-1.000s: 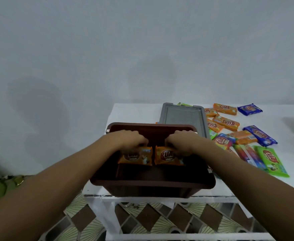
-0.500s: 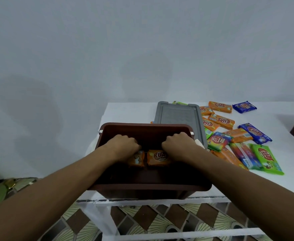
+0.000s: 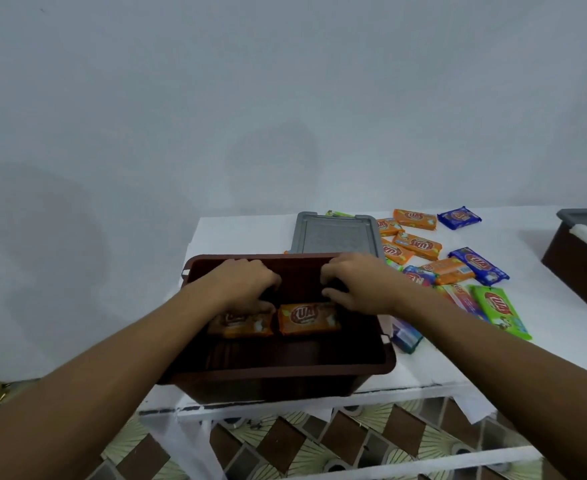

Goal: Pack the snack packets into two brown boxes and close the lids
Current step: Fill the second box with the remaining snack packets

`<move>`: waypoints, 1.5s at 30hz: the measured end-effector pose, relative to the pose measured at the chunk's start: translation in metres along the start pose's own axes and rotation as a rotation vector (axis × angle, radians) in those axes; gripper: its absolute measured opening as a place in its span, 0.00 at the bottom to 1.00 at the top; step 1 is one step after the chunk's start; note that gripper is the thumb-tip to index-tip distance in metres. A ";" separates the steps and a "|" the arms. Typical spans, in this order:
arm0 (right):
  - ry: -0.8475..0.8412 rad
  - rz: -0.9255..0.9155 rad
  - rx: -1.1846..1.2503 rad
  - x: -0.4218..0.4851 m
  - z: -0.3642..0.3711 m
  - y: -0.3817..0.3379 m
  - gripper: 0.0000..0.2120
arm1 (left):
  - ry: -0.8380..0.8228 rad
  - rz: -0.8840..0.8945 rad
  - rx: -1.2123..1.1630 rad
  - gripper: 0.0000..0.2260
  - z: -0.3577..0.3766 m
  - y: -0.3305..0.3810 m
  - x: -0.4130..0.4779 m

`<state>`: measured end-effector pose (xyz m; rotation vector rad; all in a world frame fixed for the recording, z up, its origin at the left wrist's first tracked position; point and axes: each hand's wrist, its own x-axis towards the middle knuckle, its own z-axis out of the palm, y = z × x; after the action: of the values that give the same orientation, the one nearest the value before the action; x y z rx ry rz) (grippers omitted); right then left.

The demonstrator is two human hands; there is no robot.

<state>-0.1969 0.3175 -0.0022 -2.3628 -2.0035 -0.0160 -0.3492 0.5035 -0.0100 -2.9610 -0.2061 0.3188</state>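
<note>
Pinched left orange packet [image 3: 240, 323] in curled fingers of left hand [image 3: 243, 285], low in brown box [image 3: 285, 370] at centre frame; could not tell grip of right hand [image 3: 358, 285] beside right orange packet [image 3: 307, 318]. Risked tilted, overlapping packets — from uneven release.

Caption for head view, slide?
Packing: left hand and right hand reach into the open brown box over two orange packets side by side; loose packets nearby.
</note>
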 end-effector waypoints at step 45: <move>0.051 0.647 0.085 -0.191 0.106 0.215 0.42 | 0.180 -0.468 -0.409 0.22 -0.002 0.289 0.213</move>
<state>-0.0181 0.0983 -0.1203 -2.7873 -1.1126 0.0300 -0.1080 0.2533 -0.0992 -3.1668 -1.0278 -0.0618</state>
